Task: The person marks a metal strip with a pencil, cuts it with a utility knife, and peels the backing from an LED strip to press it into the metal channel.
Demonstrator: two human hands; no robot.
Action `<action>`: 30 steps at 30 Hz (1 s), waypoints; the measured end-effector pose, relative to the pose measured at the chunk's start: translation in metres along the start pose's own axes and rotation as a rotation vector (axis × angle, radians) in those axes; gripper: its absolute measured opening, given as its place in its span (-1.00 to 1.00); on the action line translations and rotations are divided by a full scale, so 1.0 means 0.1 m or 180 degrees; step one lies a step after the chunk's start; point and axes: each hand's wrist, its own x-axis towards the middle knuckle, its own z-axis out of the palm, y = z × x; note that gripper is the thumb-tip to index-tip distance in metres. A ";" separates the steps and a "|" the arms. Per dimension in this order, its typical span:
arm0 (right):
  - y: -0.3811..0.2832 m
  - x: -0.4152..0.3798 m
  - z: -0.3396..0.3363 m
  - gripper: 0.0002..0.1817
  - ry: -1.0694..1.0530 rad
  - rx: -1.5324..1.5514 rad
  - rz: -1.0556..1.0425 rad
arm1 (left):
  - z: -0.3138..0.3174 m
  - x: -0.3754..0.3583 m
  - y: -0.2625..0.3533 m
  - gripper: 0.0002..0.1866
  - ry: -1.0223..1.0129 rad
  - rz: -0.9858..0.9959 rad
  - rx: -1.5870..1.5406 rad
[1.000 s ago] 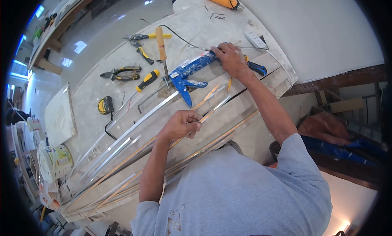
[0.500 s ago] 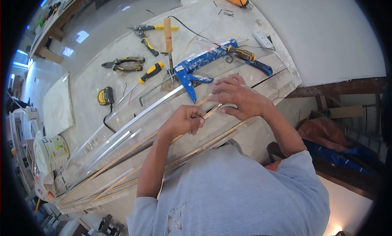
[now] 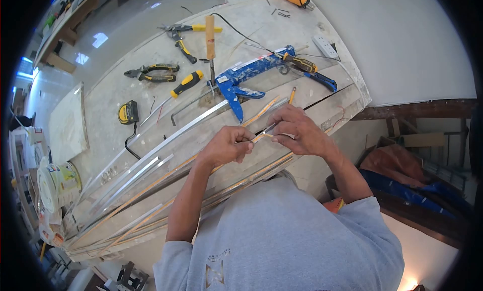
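Note:
My left hand (image 3: 229, 144) pinches a thin orange-yellow strip (image 3: 260, 137) between thumb and fingers. The fingers of my right hand (image 3: 298, 131) are closed on the same strip a short way to the right, where it bends and shows a pale edge. Above the right knuckles, a narrow orange-tipped piece (image 3: 293, 96) sticks up; its lower end is hidden behind the hand. A blue caulking gun (image 3: 251, 72) lies just beyond both hands. Long silver metal strips (image 3: 186, 132) run left from under its handle.
Farther back lie pliers (image 3: 152, 72), a yellow-black screwdriver (image 3: 187, 84), snips (image 3: 181, 42), a wooden-handled tool (image 3: 210, 37) and a blue utility knife (image 3: 320, 81). A tape measure (image 3: 128, 113) and a bucket (image 3: 59, 185) are on the left. A white power strip (image 3: 325, 47) sits at back right.
My right hand has gone from loosely spread fingers to a pinch on the strip. The orange-tipped piece now shows above it. My left hand keeps its pinch in nearly the same place.

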 end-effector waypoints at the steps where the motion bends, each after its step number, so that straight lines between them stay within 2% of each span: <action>1: 0.03 -0.01 0.02 -0.84 -0.0007 0.0000 0.0000 | 0.00 0.00 0.01 -0.80 -0.0002 0.0003 0.0026; 3: 0.09 -0.02 0.06 -0.86 0.0102 0.0230 0.0142 | -0.01 0.00 0.01 -0.80 -0.0006 0.0005 0.0053; 7: 0.09 0.07 0.05 -0.88 0.0189 0.0032 0.0344 | 0.00 0.00 0.00 -0.81 -0.0057 -0.0023 0.0172; 9: 0.04 0.10 -0.07 -0.87 -0.0268 0.0040 0.0305 | 0.03 -0.03 0.01 -0.81 -0.0093 -0.0022 0.0244; 10: 0.02 0.10 -0.15 -0.87 -0.0265 0.0046 0.0313 | 0.08 -0.08 0.05 -0.82 -0.0119 -0.0152 0.0392; 12: 0.00 0.04 -0.31 -0.84 -0.0677 0.0902 0.0510 | 0.20 -0.19 -0.03 -0.83 -0.0185 -0.0301 0.0516; 13: 0.08 -0.07 -0.48 -0.84 -0.0653 0.0795 0.0587 | 0.30 -0.17 -0.07 -0.86 -0.0030 0.0009 0.1312; 14: 0.22 -0.11 -0.58 -0.82 -0.0160 0.0540 0.0806 | 0.37 -0.20 -0.11 -0.87 0.0200 0.0313 0.2094; 15: 0.37 -0.13 -0.69 -0.79 0.0333 0.0286 0.0987 | 0.44 -0.22 -0.11 -0.87 0.0189 0.0382 0.2092; 16: 0.53 -0.12 -0.81 -0.79 0.0331 0.0228 0.0963 | 0.52 -0.27 -0.09 -0.88 0.0473 0.0476 0.2225; 18: 0.86 -0.12 -0.96 -0.72 0.0826 -0.1326 0.1363 | 0.66 -0.29 -0.08 -0.87 0.0837 0.0566 0.2322; 20: 1.13 -0.15 -1.03 -0.67 0.0520 -0.1511 0.1473 | 0.78 -0.31 -0.10 -0.91 0.1435 0.0987 0.2559; 21: 1.26 -0.13 -1.03 -0.62 0.0239 -0.1699 0.1626 | 0.83 -0.33 -0.12 -0.91 0.1548 0.0944 0.2520; 25: 1.42 -0.04 -1.07 -0.52 -0.0155 -0.1528 0.1453 | 1.00 -0.27 -0.25 -0.87 0.2045 0.0775 0.2782; 27: 1.51 0.02 -1.03 -0.44 0.0564 -0.1654 0.0821 | 1.05 -0.25 -0.32 -0.85 0.2242 0.0721 0.2862; 30: 1.53 0.36 -1.02 -0.36 0.0289 -0.1228 0.0555 | 1.04 -0.19 -0.32 -0.87 0.2061 0.0532 0.3113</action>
